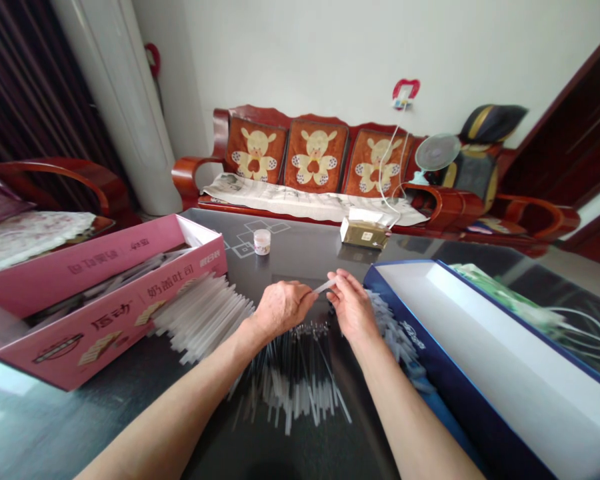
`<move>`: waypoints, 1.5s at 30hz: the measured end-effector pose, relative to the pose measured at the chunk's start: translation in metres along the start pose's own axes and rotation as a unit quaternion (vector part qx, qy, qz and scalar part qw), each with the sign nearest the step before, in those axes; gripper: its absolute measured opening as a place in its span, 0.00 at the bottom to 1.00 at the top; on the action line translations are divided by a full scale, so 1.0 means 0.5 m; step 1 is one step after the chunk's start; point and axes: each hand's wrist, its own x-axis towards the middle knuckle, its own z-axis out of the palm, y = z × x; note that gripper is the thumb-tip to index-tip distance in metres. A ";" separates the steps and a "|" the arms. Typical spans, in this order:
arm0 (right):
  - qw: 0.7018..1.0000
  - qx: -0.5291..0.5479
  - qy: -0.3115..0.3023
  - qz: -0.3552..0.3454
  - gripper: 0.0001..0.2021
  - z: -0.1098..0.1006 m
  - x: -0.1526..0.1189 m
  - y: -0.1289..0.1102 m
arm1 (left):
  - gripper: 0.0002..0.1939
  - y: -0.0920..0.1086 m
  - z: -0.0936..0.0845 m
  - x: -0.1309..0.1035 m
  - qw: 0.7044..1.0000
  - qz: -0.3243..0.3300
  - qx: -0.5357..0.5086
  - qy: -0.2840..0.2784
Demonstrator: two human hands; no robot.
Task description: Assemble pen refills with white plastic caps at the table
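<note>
Two-handed hold noted: left hand [283, 304] and right hand [352, 309] pinch one slim translucent tube [325, 286]; dipping either hand could scatter the loose rods [303, 380] lying near.

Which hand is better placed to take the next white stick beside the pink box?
Probably the left hand: it is nearer the white sticks by the pink box, while the right hand is farther across. Both hold the small whitish piece, so the left must release first.
</note>
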 end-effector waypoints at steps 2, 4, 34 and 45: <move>1.000 -0.011 -0.029 -0.003 0.16 0.010 -0.009 0.008 | 0.18 0.009 0.004 -0.002 1.000 -0.004 0.016 -0.020; 0.999 0.001 -0.049 0.009 0.16 0.019 -0.016 0.018 | 0.18 0.016 0.012 -0.004 0.999 -0.020 0.026 -0.030; 0.990 0.105 0.063 0.069 0.06 0.029 -0.006 0.023 | 0.22 0.085 0.060 -0.016 0.952 -0.142 -0.271 -0.004; 0.962 -0.218 -0.055 -0.158 0.17 0.011 -0.062 0.068 | 0.13 -0.003 -0.077 0.010 0.980 -0.138 0.141 0.020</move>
